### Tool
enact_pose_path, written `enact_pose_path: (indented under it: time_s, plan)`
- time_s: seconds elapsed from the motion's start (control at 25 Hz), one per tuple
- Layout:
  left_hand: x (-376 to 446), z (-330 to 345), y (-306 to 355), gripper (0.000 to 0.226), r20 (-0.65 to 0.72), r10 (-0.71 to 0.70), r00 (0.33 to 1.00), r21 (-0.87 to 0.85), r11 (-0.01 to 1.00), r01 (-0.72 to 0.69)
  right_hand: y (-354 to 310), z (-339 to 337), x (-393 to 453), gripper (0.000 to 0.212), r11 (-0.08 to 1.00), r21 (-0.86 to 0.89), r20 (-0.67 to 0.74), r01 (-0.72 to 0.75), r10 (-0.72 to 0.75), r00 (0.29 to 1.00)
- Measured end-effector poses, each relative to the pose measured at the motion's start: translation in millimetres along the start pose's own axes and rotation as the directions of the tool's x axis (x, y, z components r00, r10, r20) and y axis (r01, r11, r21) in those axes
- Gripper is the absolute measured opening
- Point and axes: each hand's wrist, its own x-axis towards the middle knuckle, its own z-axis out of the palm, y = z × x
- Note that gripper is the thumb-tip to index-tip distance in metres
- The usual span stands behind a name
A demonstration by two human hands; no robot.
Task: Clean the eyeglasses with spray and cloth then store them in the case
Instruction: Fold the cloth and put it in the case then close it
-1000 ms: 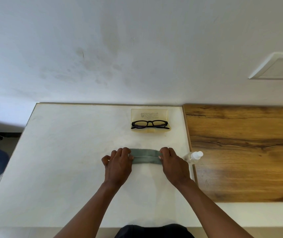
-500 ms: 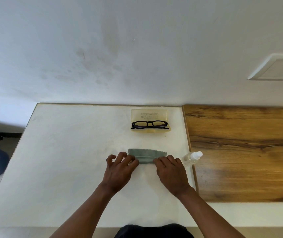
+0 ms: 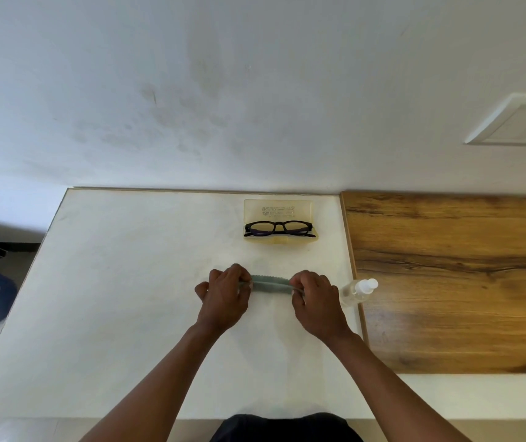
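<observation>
**Kid:** What are the hands doing?

**Helper:** The left hand (image 3: 223, 295) and the right hand (image 3: 314, 298) each pinch one end of the green cleaning cloth (image 3: 269, 283). Their fingers are curled tight on it. The cloth sits low over the white tabletop (image 3: 121, 298), near the middle.

**Kid:** Is the cloth hard to hold?

**Helper:** I think it is very light, soft and floppy. It bends anywhere, so holding it by its two ends, like now, keeps it flat.

**Kid:** And the eyeglasses?

**Helper:** The black eyeglasses (image 3: 279, 228) rest in the open yellow case (image 3: 278, 207), at twelve o'clock from the cloth. I guess they are light but easy to break or smudge. Best to take them by the frame, not the glass.

**Kid:** And the spray?

**Helper:** The clear spray bottle (image 3: 358, 291) lies at three o'clock, just beside the right hand. It looks smooth, maybe slippery.

**Kid:** What changed?

**Helper:** Half a second ago the hands were closer together, with fingers spread on the cloth. Now they are farther apart and pinching it. The eyeglasses and the bottle stayed put.
</observation>
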Motion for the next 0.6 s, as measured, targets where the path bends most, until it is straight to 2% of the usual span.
enact_pose_path:
  time_s: [0.12, 0.32, 0.48, 0.6]
  plan:
    - [8.5, 2.8, 3.4, 0.006, -0.030, -0.128, 0.991, -0.067, 0.990, 0.126, -0.9, -0.5, 9.2, 0.014, 0.977, 0.136, 0.025, -0.161, 0.159, 0.987]
    - [15.9, 6.9, 5.6, 0.004, -0.059, -0.248, 0.967, -0.003, 0.969, 0.248, -1.8, 0.0, 16.9, 0.009, 0.951, 0.135, 0.040, -0.279, 0.277, 0.960]
    - [14.9, 8.5, 11.1, 0.012, -0.100, -0.299, 0.949, 0.059, 0.950, 0.306, -3.4, 2.3, 17.9, 0.014, 0.952, 0.087, 0.031, -0.293, 0.291, 0.956]
    - [12.0, 11.5, 18.8, 0.027, -0.166, -0.413, 0.895, 0.089, 0.898, 0.431, -8.7, 3.8, 13.2, 0.020, 0.978, -0.017, -0.046, -0.206, 0.205, 0.978]
